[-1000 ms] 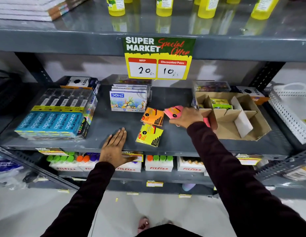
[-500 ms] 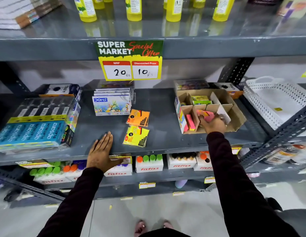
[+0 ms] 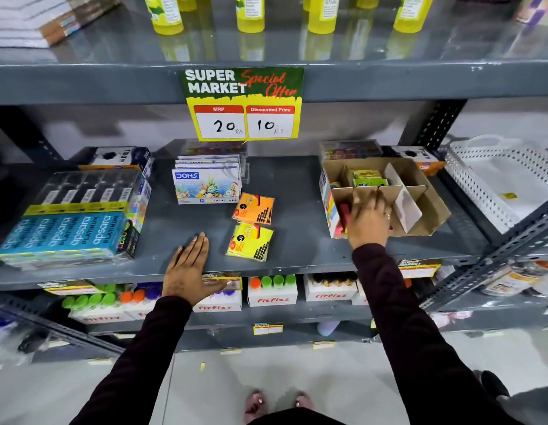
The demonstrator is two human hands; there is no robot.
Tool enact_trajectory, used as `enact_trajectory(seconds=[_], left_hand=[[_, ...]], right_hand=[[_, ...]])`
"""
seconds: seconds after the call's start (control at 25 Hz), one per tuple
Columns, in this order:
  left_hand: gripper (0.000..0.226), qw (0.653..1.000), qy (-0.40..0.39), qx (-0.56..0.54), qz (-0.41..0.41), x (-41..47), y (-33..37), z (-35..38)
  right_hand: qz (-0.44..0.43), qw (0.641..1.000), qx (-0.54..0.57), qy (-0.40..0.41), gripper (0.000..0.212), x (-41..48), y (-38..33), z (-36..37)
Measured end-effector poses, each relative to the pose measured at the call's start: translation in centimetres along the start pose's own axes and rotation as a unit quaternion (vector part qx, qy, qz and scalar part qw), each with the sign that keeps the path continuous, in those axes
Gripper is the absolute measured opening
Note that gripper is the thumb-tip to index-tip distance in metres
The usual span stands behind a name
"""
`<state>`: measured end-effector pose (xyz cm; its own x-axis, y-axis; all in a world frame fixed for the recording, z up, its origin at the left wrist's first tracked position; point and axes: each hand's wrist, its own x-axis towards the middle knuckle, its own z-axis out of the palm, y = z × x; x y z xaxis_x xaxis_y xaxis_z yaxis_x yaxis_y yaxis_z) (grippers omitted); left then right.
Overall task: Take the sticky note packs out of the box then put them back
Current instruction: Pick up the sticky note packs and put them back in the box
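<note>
Now I see my right hand (image 3: 369,220), fingers loosely spread, inside the brown divided cardboard box (image 3: 432,210); my left hand (image 3: 187,268) lies flat on the grey metal shelf (image 3: 297,191), fingers together.

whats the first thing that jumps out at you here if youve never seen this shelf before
The yellow and green offer sign hanging from the upper shelf edge grabs the eye first, with 20 and 10 handwritten on it. Below it, an orange pack and a yellow pack lie loose mid-shelf. To their right, the right hand reaches into the divided cardboard box; the left hand rests flat on the shelf's front edge.
</note>
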<state>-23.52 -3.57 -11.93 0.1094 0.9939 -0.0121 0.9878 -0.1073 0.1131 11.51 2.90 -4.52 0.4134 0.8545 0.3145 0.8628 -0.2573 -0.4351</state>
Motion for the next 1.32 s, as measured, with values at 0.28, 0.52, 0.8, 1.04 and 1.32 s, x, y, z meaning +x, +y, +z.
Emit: enact_trajectory(seconds=[0.28,0.52,0.8,1.04,1.32], left_hand=[[0.130,1.000,-0.006,-0.002,-0.003,0.1,-0.1,-0.1],[0.134,1.000,0.001,0.000,0.002,-0.1,0.0,-0.3],[0.120,1.000,0.004,-0.005,0.017,-0.1,-0.1,-0.4],[0.118,1.000,0.003,0.017,0.014,0.0,-0.1,-0.2],[0.120,1.000,-0.004,0.022,0.007,0.1,-0.2,0.1]], right_hand=[[-0.261,0.895,0.007,-0.363,0.082,-6.2,-8.9,3.1],[-0.280,0.895,-0.038,-0.345,0.089,-6.3,-9.7,5.4],[-0.249,0.940,-0.014,-0.232,0.082,-6.6,-8.6,2.8],[-0.082,0.996,0.033,0.003,0.075,-1.9,-3.0,-2.9],[0.123,0.990,0.025,-0.068,0.067,2.4,3.9,-2.2]])
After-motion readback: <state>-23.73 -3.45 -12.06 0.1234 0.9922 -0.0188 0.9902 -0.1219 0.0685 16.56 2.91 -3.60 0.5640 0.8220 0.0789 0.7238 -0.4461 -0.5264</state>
